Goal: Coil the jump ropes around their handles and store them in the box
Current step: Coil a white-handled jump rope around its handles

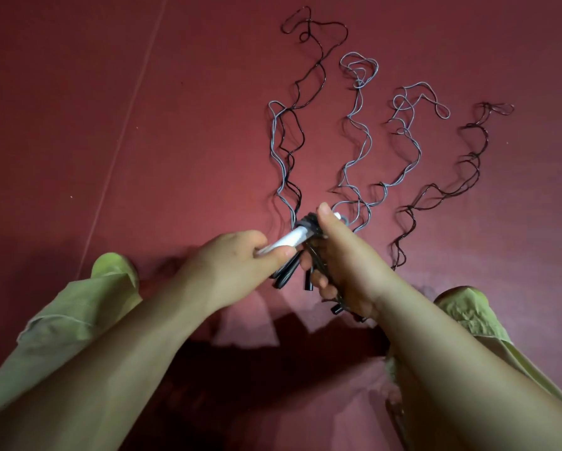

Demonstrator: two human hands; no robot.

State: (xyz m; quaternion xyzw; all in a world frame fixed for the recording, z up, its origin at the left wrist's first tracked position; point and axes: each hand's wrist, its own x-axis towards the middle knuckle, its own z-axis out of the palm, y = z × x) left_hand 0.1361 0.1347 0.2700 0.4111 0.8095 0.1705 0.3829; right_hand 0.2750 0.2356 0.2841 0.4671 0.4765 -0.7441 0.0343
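Head view: the left hand (237, 265) is clenched around a white handle (287, 239), and the right hand (341, 255) grips a bundle of black handles (287, 275). Wavy black and grey jump ropes (354, 141) trail across the red floor (110, 92) toward its far edge.

place: indoor exercise or play room, type unsure | evidence: dark red seamed floor mat (78, 125)

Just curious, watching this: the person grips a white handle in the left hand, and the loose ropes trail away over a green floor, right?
Not quite. The head view shows the floor is dark red, not green. The left hand does grip the white handle, and the ropes trail away over it.
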